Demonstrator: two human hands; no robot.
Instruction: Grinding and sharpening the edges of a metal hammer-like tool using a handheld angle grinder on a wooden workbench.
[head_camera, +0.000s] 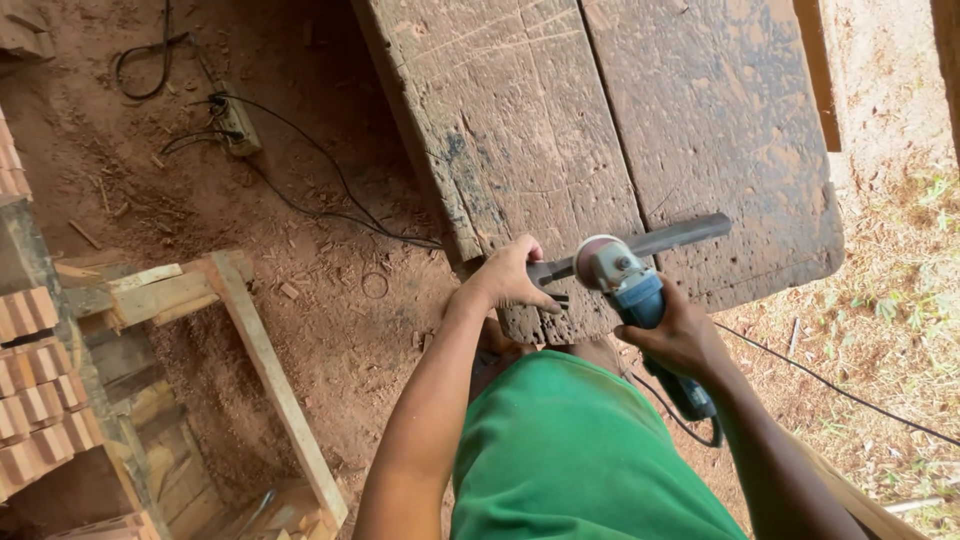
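My right hand (678, 335) grips the blue body of an angle grinder (632, 288), its round disc guard facing up near the bench's near edge. My left hand (512, 275) holds the end of a long dark flat metal tool (660, 240), which reaches across the grinder's head and over the bench. Both hands are over the near edge of a worn, scratched wooden workbench (600, 120). A green shirt fills the bottom centre.
The grinder's black cable (830, 385) runs right over grass. A power strip (236, 124) with cables lies on the sawdust-covered ground at left. A wooden frame (265, 360) and stacked grooved red boards (35, 400) stand at lower left.
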